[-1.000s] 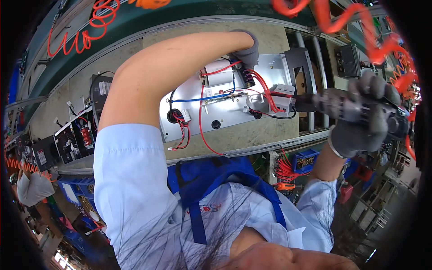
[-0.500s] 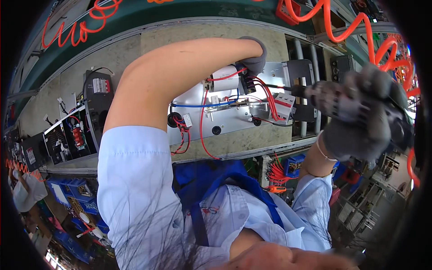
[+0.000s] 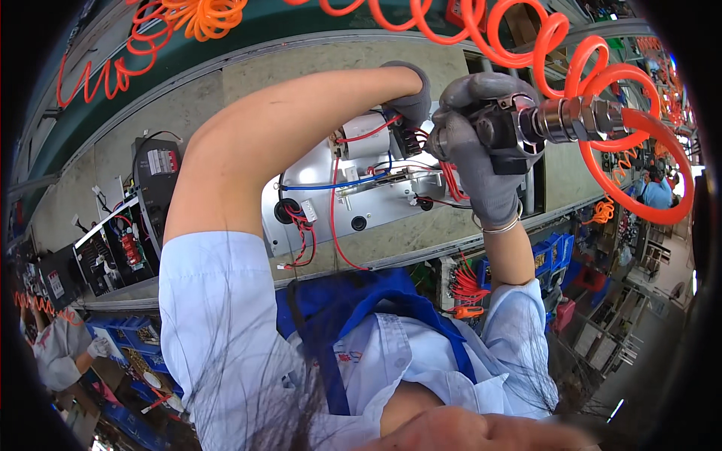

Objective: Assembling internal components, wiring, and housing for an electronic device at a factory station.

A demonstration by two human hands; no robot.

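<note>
Along the left are a coiled orange hose (image 3: 204, 15), blue bins (image 3: 141, 337), a co-worker (image 3: 60, 352) and an open-sided electrical unit (image 3: 114, 248).

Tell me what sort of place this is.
Probably an electrical assembly workshop: a metal plate with wired components lies on the workbench, a coiled orange hose runs to a pneumatic tool, and blue parts bins stand nearby.

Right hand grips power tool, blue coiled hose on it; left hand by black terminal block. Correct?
No: head view shows the coiled hose on the power tool is orange, not blue. Right hand and left hand are as stated.
</note>
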